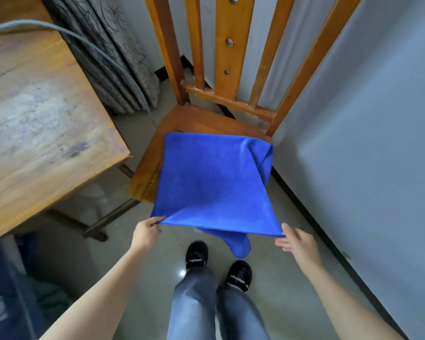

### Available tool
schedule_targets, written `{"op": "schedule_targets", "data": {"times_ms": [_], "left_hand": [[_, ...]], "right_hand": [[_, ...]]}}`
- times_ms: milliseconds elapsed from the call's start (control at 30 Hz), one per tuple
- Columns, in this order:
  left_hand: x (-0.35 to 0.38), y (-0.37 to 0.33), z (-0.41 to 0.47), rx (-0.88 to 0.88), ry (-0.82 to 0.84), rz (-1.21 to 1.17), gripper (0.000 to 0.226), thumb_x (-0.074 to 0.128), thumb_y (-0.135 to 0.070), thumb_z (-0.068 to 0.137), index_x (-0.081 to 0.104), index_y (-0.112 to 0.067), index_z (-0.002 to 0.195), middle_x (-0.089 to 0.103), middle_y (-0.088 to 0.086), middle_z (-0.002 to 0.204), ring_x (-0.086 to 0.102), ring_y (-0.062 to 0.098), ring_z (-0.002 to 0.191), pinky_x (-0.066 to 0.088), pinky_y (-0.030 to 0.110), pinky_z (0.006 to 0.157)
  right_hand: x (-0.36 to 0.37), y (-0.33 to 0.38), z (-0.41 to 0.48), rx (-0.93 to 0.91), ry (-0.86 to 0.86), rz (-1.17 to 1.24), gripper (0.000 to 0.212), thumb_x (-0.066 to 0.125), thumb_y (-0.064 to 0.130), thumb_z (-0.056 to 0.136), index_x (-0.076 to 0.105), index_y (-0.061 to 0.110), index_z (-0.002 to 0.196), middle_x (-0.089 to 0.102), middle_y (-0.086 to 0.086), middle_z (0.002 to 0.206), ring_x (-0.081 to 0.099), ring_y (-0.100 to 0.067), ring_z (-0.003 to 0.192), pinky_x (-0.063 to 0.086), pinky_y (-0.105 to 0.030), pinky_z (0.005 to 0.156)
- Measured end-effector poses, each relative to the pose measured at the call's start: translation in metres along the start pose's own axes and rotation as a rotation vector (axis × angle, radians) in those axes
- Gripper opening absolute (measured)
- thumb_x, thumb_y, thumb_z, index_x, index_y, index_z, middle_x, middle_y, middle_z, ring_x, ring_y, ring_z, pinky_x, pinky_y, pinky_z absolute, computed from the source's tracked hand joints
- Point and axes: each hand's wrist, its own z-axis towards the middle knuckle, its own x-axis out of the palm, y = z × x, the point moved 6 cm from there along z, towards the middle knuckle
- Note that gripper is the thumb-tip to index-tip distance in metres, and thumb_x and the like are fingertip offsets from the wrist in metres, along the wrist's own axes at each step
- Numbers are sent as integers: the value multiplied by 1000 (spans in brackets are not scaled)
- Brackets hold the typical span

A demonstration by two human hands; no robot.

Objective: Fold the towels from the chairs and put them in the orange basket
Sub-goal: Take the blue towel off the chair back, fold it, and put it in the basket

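A blue towel [214, 182] lies spread over the seat of a wooden chair [182, 121], with its near edge lifted off the seat. My left hand [146, 231] pinches the near left corner of the towel. My right hand [296, 241] touches the near right corner with thumb up and fingers spread; a firm grip is not visible. A lower layer of the towel hangs down below the near edge. The far right corner is rumpled. The orange basket is not in view.
A worn wooden table [39, 123] stands to the left, with a grey cable [88, 45] arching over it. A patterned curtain [118, 69] hangs behind. A grey wall [366, 143] runs close on the right. My feet [219, 266] stand on the tiled floor.
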Motion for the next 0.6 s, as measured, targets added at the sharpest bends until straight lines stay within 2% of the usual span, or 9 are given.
{"op": "schedule_targets", "data": {"times_ms": [67, 133, 200, 267, 300, 333, 433, 500, 600], "left_hand": [[11, 16, 6, -127, 22, -174, 43, 30, 11, 86, 64, 3, 111, 60, 22, 120, 60, 32, 98, 44, 29, 65], [22, 27, 17, -229, 1, -300, 39, 33, 12, 84, 64, 2, 105, 60, 21, 115, 59, 30, 97, 44, 27, 66], [34, 36, 31, -297, -12, -385, 24, 45, 5, 84, 62, -3, 99, 60, 15, 108, 56, 24, 86, 44, 31, 72], [40, 42, 38, -344, -18, -436, 15, 55, -5, 85, 60, -7, 100, 58, 9, 106, 55, 23, 87, 44, 33, 77], [44, 49, 44, -357, -27, -449, 16, 55, -5, 86, 59, -9, 101, 57, 8, 108, 54, 24, 92, 44, 34, 78], [48, 55, 49, -364, -40, -452, 18, 52, -4, 87, 57, -11, 103, 56, 8, 109, 53, 25, 95, 44, 35, 79], [56, 67, 64, -404, -66, -485, 28, 49, -2, 87, 50, -7, 114, 54, 12, 115, 54, 28, 96, 45, 36, 80], [65, 72, 72, -458, 3, -517, 25, 47, -3, 88, 49, -9, 112, 55, 10, 114, 55, 28, 96, 44, 38, 86], [77, 78, 81, -467, 126, -517, 30, 42, -5, 91, 44, -21, 117, 54, 4, 114, 56, 28, 100, 40, 41, 97]], "right_hand": [[7, -17, 8, 49, -20, -26, 32, 58, 24, 90, 57, -6, 77, 71, -18, 80, 69, -11, 62, 54, -33, 67], [20, -35, 21, 123, -7, -16, 17, 58, 9, 88, 54, 2, 74, 70, -23, 91, 64, -2, 48, 50, -28, 60], [37, -52, 35, 220, 34, 43, 6, 53, -1, 89, 54, 4, 91, 65, -23, 103, 63, -7, 47, 48, -26, 58], [51, -65, 41, 361, 98, 160, 38, 49, -3, 91, 42, 2, 128, 62, -21, 101, 61, -17, 59, 48, -30, 65], [61, -75, 44, 430, 150, 197, 47, 48, -2, 92, 33, 2, 137, 63, -18, 94, 60, -21, 64, 48, -32, 69], [69, -81, 46, 476, 202, 204, 47, 47, -1, 93, 33, 1, 138, 64, -14, 87, 60, -23, 68, 47, -33, 69], [79, -88, 57, 516, 255, 134, 25, 45, 5, 94, 52, 3, 118, 64, -8, 78, 60, -21, 72, 46, -32, 69], [82, -91, 66, 508, 225, 173, 14, 46, 9, 94, 56, 10, 103, 60, -5, 80, 54, -23, 82, 43, -39, 85], [94, -99, 69, 549, 263, 367, 16, 43, 18, 95, 55, 17, 85, 54, -2, 88, 49, -27, 94, 36, -47, 94]]}}
